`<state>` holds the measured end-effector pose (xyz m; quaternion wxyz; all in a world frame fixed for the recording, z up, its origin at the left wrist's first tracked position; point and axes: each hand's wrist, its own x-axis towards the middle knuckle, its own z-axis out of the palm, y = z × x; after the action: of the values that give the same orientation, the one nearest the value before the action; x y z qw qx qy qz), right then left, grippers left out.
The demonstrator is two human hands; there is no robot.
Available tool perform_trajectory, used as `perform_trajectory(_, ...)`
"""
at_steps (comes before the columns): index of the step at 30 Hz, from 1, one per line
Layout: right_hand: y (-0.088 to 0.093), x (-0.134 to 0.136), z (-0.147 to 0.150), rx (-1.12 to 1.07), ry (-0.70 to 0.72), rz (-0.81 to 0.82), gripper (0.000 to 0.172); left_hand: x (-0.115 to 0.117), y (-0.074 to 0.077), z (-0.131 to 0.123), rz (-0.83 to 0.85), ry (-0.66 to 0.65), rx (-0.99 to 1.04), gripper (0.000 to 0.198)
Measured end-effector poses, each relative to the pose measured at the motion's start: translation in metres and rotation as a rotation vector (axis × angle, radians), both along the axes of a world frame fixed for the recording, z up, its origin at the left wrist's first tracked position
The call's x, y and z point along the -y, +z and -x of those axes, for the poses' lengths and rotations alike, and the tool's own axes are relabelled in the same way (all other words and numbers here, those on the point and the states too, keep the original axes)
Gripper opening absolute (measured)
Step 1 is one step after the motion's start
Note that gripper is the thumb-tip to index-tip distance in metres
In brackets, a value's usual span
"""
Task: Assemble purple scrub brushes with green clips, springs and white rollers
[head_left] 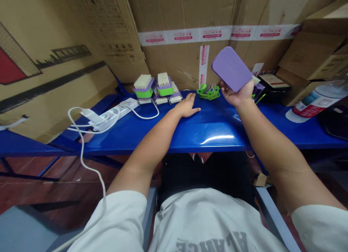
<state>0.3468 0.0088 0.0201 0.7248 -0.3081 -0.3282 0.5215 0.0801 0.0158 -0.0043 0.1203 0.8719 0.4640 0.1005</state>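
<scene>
My right hand (pixel 240 95) is raised above the bench, its fingers closed on a flat purple plastic piece (pixel 231 69) with rounded corners. The piece stands tilted, its smooth broad side facing me. My left hand (pixel 187 107) rests flat on the blue bench (pixel 201 130), fingers stretched and thumb apart, holding nothing. Left of it sit several purple-and-green brush heads (pixel 164 86) with pale bristles, some stacked. Between my hands lies a small green basket (pixel 208 92) of small metal parts, too small to name. Purple and green pieces (pixel 258 90) are partly hidden behind my right hand.
A white power strip (pixel 108 116) with a plug and looping cable (pixel 81 147) lies at left. At right stand a black box (pixel 273 87) and a bottle with a red-and-blue label (pixel 312 103). Large cardboard boxes (pixel 174 60) wall the back.
</scene>
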Motion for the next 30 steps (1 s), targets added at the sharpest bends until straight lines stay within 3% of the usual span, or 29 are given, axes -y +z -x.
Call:
perform_trajectory(6,0.002,0.003,0.006,-0.154,-0.036,0.039,0.048,-0.005,0.000,-0.021,-0.001,0.065,-0.093,0.100)
perform_trajectory(14,0.004,0.007,0.008,-0.071,0.014,0.017,0.041,-0.026,0.015,-0.037,0.032,0.130,-0.202,0.098)
perform_trajectory(24,0.002,0.004,0.005,-0.060,0.019,0.016,0.042,-0.042,0.016,-0.063,0.035,0.187,-0.184,0.102)
perform_trajectory(30,0.002,0.003,0.009,-0.116,-0.026,0.030,0.044,-0.033,0.015,-0.062,-0.019,0.172,-0.198,0.080)
